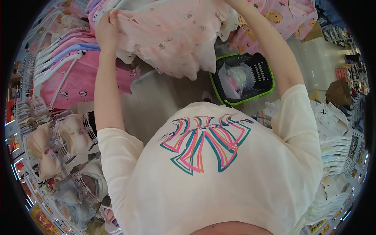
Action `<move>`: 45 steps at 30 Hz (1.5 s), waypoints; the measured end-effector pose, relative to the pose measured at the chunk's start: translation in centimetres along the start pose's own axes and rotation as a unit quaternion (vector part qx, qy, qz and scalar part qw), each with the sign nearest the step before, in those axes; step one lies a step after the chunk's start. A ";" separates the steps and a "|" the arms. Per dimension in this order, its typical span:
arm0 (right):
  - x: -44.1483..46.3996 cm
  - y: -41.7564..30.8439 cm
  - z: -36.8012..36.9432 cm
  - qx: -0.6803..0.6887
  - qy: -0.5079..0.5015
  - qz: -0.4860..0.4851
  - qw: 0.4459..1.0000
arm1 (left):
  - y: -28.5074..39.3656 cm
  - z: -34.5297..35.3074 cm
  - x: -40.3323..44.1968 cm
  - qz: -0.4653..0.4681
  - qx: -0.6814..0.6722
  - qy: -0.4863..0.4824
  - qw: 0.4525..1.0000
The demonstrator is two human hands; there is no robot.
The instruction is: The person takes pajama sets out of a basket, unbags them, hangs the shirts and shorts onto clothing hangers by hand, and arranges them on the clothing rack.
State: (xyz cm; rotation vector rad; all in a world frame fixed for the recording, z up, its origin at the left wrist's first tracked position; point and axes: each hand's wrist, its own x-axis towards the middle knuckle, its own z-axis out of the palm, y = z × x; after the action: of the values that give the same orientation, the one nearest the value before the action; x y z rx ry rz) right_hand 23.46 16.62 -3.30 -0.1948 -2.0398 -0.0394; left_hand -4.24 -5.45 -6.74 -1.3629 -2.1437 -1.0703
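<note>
My left hand (107, 33) is closed on the edge of a pale pink printed garment (168, 35), thumb and fingers pinching the thin cloth. That garment hangs spread out at the top of the view, its wavy lower edge loose above the floor. Stretching up past the garment's other side, my right forearm (266, 35) leaves the frame at the top, so the right hand and its fingers are cut off. Beside that forearm hangs a brighter pink garment with bear faces (274, 17). Below the left hand hang pink clothes on white hangers (70, 80).
A black shopping basket with a green rim (243, 102) stands on the floor, holding a clear plastic-wrapped package (235, 80). Racks of bras (74, 135) line the left side. White folded or hung clothes (333, 125) fill the right, near a brown bag (338, 92).
</note>
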 end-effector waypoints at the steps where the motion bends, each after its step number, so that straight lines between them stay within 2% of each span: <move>1: -0.2 -0.1 0.0 0.001 0.008 0.008 1.000 | 0.4 -0.1 -0.2 -0.024 -0.008 0.001 1.000; 3: -0.6 -1.3 -0.5 0.013 0.019 0.039 0.999 | 1.2 -0.8 -0.8 -0.049 -0.036 0.014 0.998; 6: -4.8 -3.9 -2.0 -0.051 0.135 0.015 0.989 | 0.2 -0.6 -4.5 -0.055 -0.032 0.146 0.987; 7: -6.7 -3.9 -1.8 -0.073 0.175 0.004 0.982 | 0.2 -1.1 -6.6 -0.081 -0.045 0.147 0.985; 8: -10.9 -2.9 -1.5 -0.069 0.116 0.035 0.990 | 0.3 -1.6 -9.3 -0.107 -0.058 0.149 0.981; 9: -16.0 -1.9 -1.3 -0.064 0.058 0.064 0.994 | 1.2 -1.3 -12.3 -0.176 -0.158 0.174 0.956; 10: -19.7 -2.4 -1.3 -0.083 0.035 0.087 0.992 | 0.1 -1.3 -16.0 -0.204 -0.091 0.151 0.963; 11: -22.2 -3.4 -1.9 -0.087 -0.026 0.134 0.987 | 0.1 -1.1 -20.1 -0.298 -0.143 0.124 0.936; 12: -25.1 -4.0 -2.0 -0.086 -0.068 0.188 0.976 | -1.6 -1.2 -25.6 -0.345 -0.065 0.031 0.936; 13: -28.2 -4.5 -1.9 -0.083 -0.109 0.239 0.961 | -3.3 -0.7 -32.5 -0.413 -0.104 0.002 0.905; 14: -31.4 -5.0 -1.4 -0.102 -0.157 0.273 0.944 | -5.7 -0.9 -39.7 -0.466 -0.061 -0.080 0.879; 15: -35.8 -5.0 -0.9 -0.054 -0.260 0.353 0.897 | -4.0 -3.0 -42.8 -0.540 -0.015 -0.172 0.824; 16: -40.7 -5.4 -0.3 -0.058 -0.394 0.410 0.821 | -4.9 -4.9 -48.2 -0.582 0.033 -0.245 0.774; 17: -45.9 -5.8 0.3 -0.012 -0.463 0.473 0.750 | -5.9 -7.4 -51.4 -0.583 0.082 -0.456 0.667; 18: -52.9 -5.7 1.7 0.008 -0.510 0.547 0.664 | -5.3 -10.9 -53.0 -0.594 0.028 -0.487 0.639; 19: -61.8 -6.2 3.5 0.079 -0.595 0.579 0.551 | -4.8 -14.2 -54.0 -0.601 -0.027 -0.510 0.615; 20: -67.9 -6.2 3.6 0.018 -0.702 0.330 0.631 | -4.4 -15.8 -54.9 -0.600 -0.084 -0.528 0.594; 21: -62.0 -8.7 3.5 0.010 -0.585 0.585 0.562 | -4.0 -15.2 -55.7 -0.651 -0.109 -0.473 0.584; 22: -62.8 -8.3 4.9 0.022 -0.588 0.657 0.471 | -3.7 -14.5 -56.6 -0.697 -0.132 -0.412 0.572; 24: -62.8 -8.8 6.9 0.050 -0.517 0.739 0.429 | -2.9 -15.8 -58.5 -0.829 -0.098 -0.173 0.522; 25: -62.7 -8.9 7.6 0.060 -0.477 0.778 0.404 | -2.6 -16.1 -58.1 -0.826 -0.090 -0.189 0.524; 26: -62.5 -8.5 8.2 0.097 -0.502 0.774 0.374 | -2.7 -16.4 -57.5 -0.832 -0.101 -0.221 0.499; 28: -65.0 -9.7 9.5 0.018 -0.494 0.759 0.424 | -3.8 -16.5 -56.7 -0.831 -0.128 -0.289 0.458; 30: -66.8 -9.4 10.2 -0.066 -0.525 0.710 0.464 | -5.5 -16.3 -56.5 -0.802 -0.126 -0.285 0.510; 32: -64.3 -9.8 10.4 -0.133 -0.552 0.691 0.447 | -7.9 -16.7 -57.1 -0.771 -0.117 -0.277 0.562; 33: -64.1 -10.1 10.2 -0.125 -0.550 0.688 0.456 | -8.5 -16.6 -55.6 -0.788 -0.122 -0.263 0.543; 37: -62.8 -11.9 10.7 -0.140 -0.555 0.664 0.481 | -14.1 -17.9 -56.9 -0.786 -0.138 -0.335 0.501; 40: -62.3 -13.9 13.1 -0.137 -0.572 0.646 0.486 | -18.1 -19.2 -57.9 -0.785 -0.176 -0.304 0.511; 43: -58.9 -17.3 15.0 -0.102 -0.566 0.643 0.505 | -19.8 -19.9 -56.4 -0.802 -0.132 -0.289 0.505; 45: -58.3 -19.8 16.0 -0.091 -0.562 0.645 0.511 | -21.0 -21.2 -57.5 -0.801 -0.148 -0.298 0.498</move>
State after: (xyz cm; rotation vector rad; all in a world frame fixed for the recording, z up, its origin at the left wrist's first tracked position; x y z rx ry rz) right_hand 32.41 -8.20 -61.22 -2.3548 -2.4495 1.0733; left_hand 1.65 -60.90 -39.67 1.1139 -3.7647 -1.5236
